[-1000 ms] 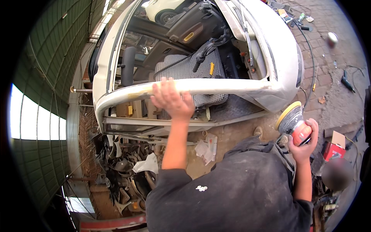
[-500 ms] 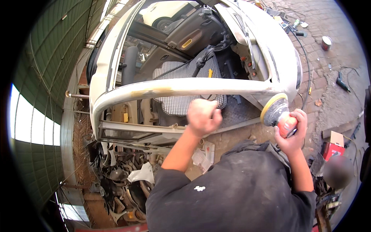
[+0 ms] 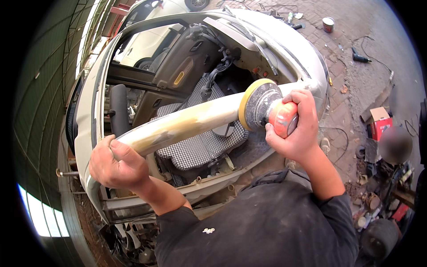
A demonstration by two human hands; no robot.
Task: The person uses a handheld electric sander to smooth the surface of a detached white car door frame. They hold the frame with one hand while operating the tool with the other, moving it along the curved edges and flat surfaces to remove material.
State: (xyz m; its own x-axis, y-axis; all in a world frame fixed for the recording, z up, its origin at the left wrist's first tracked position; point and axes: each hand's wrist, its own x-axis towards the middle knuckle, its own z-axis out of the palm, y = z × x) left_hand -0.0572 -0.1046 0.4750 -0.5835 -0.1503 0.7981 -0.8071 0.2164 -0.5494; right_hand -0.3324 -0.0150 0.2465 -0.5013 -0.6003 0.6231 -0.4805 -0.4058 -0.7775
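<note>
My right hand (image 3: 299,135) grips an orange-red power sander (image 3: 284,119) by its rounded body. Its dusty black head carries a round pad with a yellow edge, tilted on its side against the car's roof rail (image 3: 187,121). I cannot tell whether the pad is spinning. The rail is white with yellowish sanded patches and crosses in front of me, over the door opening. Toward its left end, my left hand (image 3: 119,163) is closed over the rail, fingertips hidden on the far side.
Inside the stripped car are a checked seat (image 3: 189,158) and loose black wiring (image 3: 218,66). On the paved ground to the right lie a can (image 3: 328,25), a black corded tool (image 3: 360,55) and a red box (image 3: 381,125). Assorted parts lie at lower right.
My left hand has moved left and closed over the rail. The sander in my right hand has moved left, up to the rail. The whole view has shifted and turned.
</note>
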